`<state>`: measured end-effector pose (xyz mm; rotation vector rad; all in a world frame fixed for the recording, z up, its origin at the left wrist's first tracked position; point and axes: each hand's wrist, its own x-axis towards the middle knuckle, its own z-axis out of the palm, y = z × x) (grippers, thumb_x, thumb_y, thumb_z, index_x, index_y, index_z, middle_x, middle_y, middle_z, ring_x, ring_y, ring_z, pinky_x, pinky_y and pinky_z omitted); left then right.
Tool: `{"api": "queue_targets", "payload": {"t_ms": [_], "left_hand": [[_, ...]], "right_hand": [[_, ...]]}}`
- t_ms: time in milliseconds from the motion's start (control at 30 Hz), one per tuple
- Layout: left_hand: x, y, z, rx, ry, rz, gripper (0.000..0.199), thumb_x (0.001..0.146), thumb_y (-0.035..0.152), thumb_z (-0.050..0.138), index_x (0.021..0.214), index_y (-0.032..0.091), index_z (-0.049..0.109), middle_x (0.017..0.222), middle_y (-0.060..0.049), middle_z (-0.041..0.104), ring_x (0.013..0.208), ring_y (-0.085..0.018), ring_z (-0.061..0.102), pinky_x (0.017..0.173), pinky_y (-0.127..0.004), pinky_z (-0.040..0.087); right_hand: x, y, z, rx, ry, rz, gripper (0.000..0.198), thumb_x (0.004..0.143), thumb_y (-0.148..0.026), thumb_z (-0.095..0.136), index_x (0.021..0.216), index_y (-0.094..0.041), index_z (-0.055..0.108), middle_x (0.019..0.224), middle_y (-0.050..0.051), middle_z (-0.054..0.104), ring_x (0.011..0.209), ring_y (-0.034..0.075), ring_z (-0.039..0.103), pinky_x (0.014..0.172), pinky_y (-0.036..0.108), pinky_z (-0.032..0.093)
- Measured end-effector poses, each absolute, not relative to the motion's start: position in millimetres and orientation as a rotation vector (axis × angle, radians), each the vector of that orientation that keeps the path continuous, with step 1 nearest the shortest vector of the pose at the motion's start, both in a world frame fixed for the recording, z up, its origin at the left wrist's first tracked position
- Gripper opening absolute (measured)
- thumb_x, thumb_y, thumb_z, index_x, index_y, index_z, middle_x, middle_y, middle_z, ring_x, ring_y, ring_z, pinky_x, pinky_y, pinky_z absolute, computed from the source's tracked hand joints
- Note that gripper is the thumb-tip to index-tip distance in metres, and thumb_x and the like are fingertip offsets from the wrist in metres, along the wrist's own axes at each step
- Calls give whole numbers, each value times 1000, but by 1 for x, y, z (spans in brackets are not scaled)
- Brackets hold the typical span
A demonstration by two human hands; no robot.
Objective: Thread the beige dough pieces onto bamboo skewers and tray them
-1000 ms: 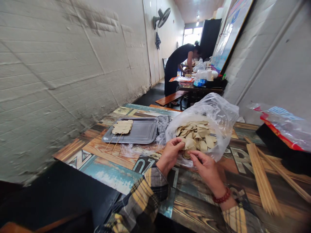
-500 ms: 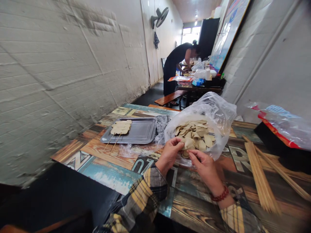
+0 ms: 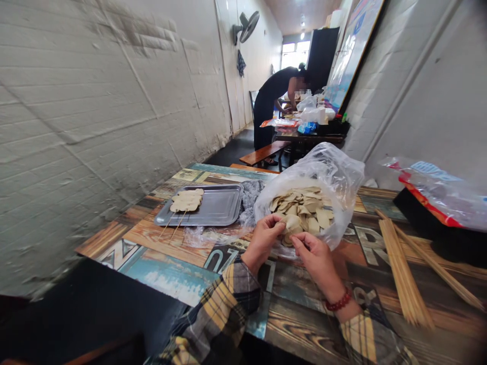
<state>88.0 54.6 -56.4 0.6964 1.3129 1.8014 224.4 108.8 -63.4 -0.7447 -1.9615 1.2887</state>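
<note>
My left hand (image 3: 267,238) is closed, its thumb and fingertips pinching a thin beige slice (image 3: 292,223) above the front of an open plastic bag. Just below that slice, my right hand (image 3: 314,253) is also closed in a pinch; what lies between its fingertips is too small to make out. Many loose beige slices (image 3: 300,198) fill the clear plastic bag (image 3: 344,177). To the left stands a metal tray (image 3: 224,203), where skewered slices (image 3: 187,200) lie flat with their thin sticks jutting over the near rim.
Bundles of bamboo skewers (image 3: 405,274) lie at the right of the patterned wooden table (image 3: 304,314). Behind them is a black container (image 3: 429,223) under red-and-clear packaging. Crumpled clear plastic (image 3: 251,197) sits beside the tray. Another person (image 3: 272,101) bends over a farther table.
The camera view has shifted slightly. Both hands stay at the front of the bag in nearly the same pinching pose.
</note>
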Motion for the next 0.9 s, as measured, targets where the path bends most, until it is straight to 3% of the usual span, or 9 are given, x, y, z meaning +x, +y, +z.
{"api": "queue_targets", "payload": {"t_ms": [233, 433, 633, 900], "left_hand": [[88, 54, -57, 710, 1272, 1787, 22, 64, 30, 76, 70, 14, 61, 64, 4, 52, 56, -6, 43, 56, -20, 33], [89, 53, -48, 583, 1180, 1783, 41, 62, 44, 78, 87, 14, 69, 82, -3, 62, 70, -11, 52, 59, -22, 38], [90, 51, -48, 588, 1107, 1733, 35, 60, 40, 82, 74, 11, 68, 67, -1, 58, 60, -8, 49, 60, -22, 39], [82, 53, -45, 445, 1163, 1891, 38, 53, 41, 85, 70, 12, 69, 66, -1, 61, 57, -7, 48, 54, -20, 39]], "right_hand": [[222, 112, -71, -747, -1889, 1431, 38, 83, -53, 56, 72, -17, 63, 55, -3, 53, 52, 13, 48, 48, 23, 40], [221, 111, -70, -727, -1772, 1531, 38, 81, -54, 59, 72, -17, 63, 55, -4, 52, 50, 11, 45, 46, 22, 37], [221, 108, -65, -727, -1861, 1499, 38, 82, -53, 58, 73, -17, 65, 56, -3, 55, 52, 12, 47, 50, 23, 38], [224, 104, -62, -713, -1986, 1345, 38, 83, -50, 56, 78, -16, 71, 59, 0, 61, 55, 14, 55, 52, 24, 42]]}}
